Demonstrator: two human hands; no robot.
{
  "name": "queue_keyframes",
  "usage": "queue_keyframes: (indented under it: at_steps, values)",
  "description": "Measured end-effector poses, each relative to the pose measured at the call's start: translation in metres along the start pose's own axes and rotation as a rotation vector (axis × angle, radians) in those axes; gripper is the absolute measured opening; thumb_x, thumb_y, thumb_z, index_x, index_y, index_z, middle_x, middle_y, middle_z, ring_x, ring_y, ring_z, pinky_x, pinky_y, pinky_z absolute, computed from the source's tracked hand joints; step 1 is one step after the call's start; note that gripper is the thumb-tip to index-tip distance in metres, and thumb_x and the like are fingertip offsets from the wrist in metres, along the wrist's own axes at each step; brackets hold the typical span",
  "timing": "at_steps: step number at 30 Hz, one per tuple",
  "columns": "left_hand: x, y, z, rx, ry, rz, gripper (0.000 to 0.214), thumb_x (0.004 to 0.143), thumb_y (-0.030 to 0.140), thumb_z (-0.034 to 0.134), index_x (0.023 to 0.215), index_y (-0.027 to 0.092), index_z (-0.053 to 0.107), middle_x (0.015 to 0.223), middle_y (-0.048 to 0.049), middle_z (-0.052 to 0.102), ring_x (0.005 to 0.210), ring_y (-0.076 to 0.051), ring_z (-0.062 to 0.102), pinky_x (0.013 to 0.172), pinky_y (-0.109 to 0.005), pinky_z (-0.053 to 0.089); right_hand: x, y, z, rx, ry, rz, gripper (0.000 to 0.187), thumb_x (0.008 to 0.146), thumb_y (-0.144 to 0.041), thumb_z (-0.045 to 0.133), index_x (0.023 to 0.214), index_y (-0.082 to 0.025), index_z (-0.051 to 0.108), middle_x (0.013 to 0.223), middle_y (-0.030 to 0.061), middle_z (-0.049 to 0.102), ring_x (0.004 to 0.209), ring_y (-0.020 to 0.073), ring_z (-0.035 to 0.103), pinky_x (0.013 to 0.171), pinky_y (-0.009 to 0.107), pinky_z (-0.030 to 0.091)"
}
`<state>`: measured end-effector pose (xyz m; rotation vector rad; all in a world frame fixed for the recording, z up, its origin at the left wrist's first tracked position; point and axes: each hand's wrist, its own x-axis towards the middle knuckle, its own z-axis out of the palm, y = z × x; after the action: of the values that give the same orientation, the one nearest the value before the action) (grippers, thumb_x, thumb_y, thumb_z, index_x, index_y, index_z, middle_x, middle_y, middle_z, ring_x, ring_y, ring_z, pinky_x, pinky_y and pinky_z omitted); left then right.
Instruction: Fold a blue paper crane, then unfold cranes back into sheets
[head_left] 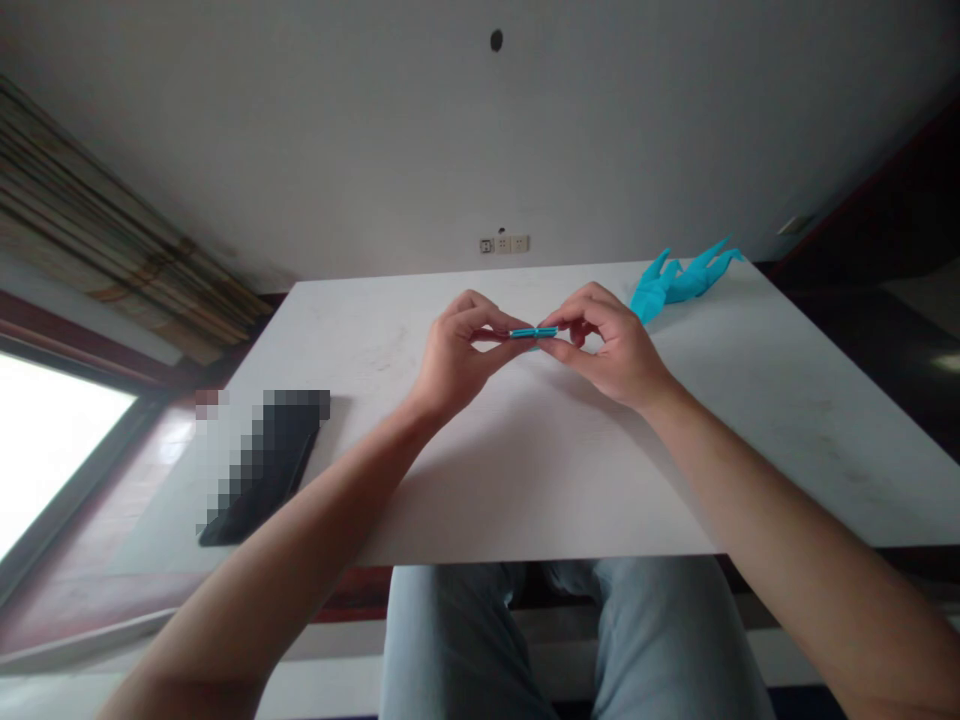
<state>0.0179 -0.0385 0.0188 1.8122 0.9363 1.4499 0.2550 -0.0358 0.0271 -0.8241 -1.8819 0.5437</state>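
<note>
Between my two hands, above the middle of the white table (480, 510), is a small folded piece of blue paper (534, 333) with lighter edges, seen nearly edge-on. My left hand (466, 350) pinches its left end between thumb and fingers. On the other end, the thumb and index finger of my right hand (611, 345) are closed, with the remaining fingers curled below. Just beyond my right hand, blue folded paper figures (679, 283) that look like origami cranes stand close together. The underside of the held paper is mostly hidden.
A dark flat device (262, 500), partly pixelated, lies at the table's left. Behind the table rises a grey wall with power sockets (504, 244). A curtain (112, 230) and a bright window (60, 440) are on the left. My legs (450, 640) are under the near edge.
</note>
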Motion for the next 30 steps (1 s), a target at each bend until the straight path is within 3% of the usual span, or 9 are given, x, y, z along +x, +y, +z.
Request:
queue_keyframes:
  at_steps: [4, 8, 13, 17, 23, 27, 30]
  values:
    - [0.0016, 0.0019, -0.0014, 0.092, -0.04, 0.07, 0.022, 0.091, 0.045, 0.099, 0.092, 0.026, 0.089, 0.1, -0.0058, 0.079, 0.095, -0.02, 0.073, 0.095, -0.038, 0.063, 0.0001, -0.0004, -0.0009, -0.019, -0.015, -0.005, 0.026, 0.1, -0.058, 0.087, 0.101, -0.033, 0.082, 0.106, 0.0061, 0.079, 0.098, 0.0279, 0.069, 0.085, 0.045, 0.061]
    - [0.0007, 0.0014, -0.0003, 0.035, -0.088, -0.019, 0.037, 0.091, 0.057, 0.097, 0.088, 0.023, 0.084, 0.088, -0.0044, 0.08, 0.085, -0.019, 0.073, 0.089, -0.037, 0.061, -0.001, 0.0006, 0.0003, -0.016, 0.011, 0.051, 0.028, 0.099, -0.059, 0.087, 0.103, -0.032, 0.079, 0.097, 0.0033, 0.078, 0.097, 0.0279, 0.072, 0.095, 0.047, 0.061]
    - [0.0033, -0.0032, 0.0021, -0.183, -0.097, -0.158, 0.055, 0.085, 0.069, 0.099, 0.084, 0.02, 0.075, 0.079, -0.003, 0.077, 0.074, -0.016, 0.07, 0.074, -0.032, 0.056, -0.0003, 0.0021, 0.0032, 0.061, -0.054, 0.13, 0.036, 0.097, -0.064, 0.087, 0.103, -0.029, 0.081, 0.097, 0.0036, 0.081, 0.093, 0.0263, 0.074, 0.095, 0.046, 0.061]
    - [0.0066, -0.0023, 0.001, -0.306, -0.064, -0.203, 0.057, 0.082, 0.067, 0.101, 0.085, 0.02, 0.071, 0.077, -0.0013, 0.073, 0.07, -0.013, 0.067, 0.069, -0.029, 0.053, 0.0, 0.0025, 0.004, 0.079, -0.085, 0.165, 0.039, 0.099, -0.066, 0.084, 0.1, -0.027, 0.083, 0.096, 0.0045, 0.084, 0.088, 0.0258, 0.074, 0.091, 0.046, 0.062]
    - [0.0057, -0.0031, -0.0028, -0.233, -0.141, -0.212, 0.053, 0.083, 0.066, 0.101, 0.099, 0.019, 0.081, 0.087, -0.0044, 0.079, 0.077, -0.015, 0.07, 0.069, -0.028, 0.055, -0.0007, 0.0044, 0.0024, 0.032, -0.127, 0.14, 0.034, 0.098, -0.061, 0.087, 0.095, -0.027, 0.081, 0.092, 0.0044, 0.081, 0.085, 0.0256, 0.071, 0.085, 0.043, 0.061]
    - [0.0064, -0.0028, -0.0024, -0.207, -0.149, -0.196, 0.053, 0.085, 0.066, 0.099, 0.088, 0.018, 0.079, 0.08, -0.0039, 0.076, 0.072, -0.014, 0.066, 0.066, -0.028, 0.052, -0.0013, 0.0078, 0.0035, -0.006, -0.113, 0.089, 0.029, 0.096, -0.056, 0.087, 0.094, -0.028, 0.079, 0.096, 0.0048, 0.079, 0.088, 0.0254, 0.07, 0.087, 0.043, 0.059]
    - [0.0078, -0.001, -0.0003, -0.298, -0.123, -0.192, 0.054, 0.083, 0.066, 0.101, 0.087, 0.018, 0.076, 0.082, -0.0033, 0.076, 0.077, -0.015, 0.07, 0.074, -0.028, 0.058, -0.0029, 0.0072, 0.0048, 0.023, -0.144, 0.175, 0.037, 0.094, -0.062, 0.088, 0.101, -0.027, 0.081, 0.103, 0.0051, 0.083, 0.093, 0.0258, 0.073, 0.09, 0.043, 0.059]
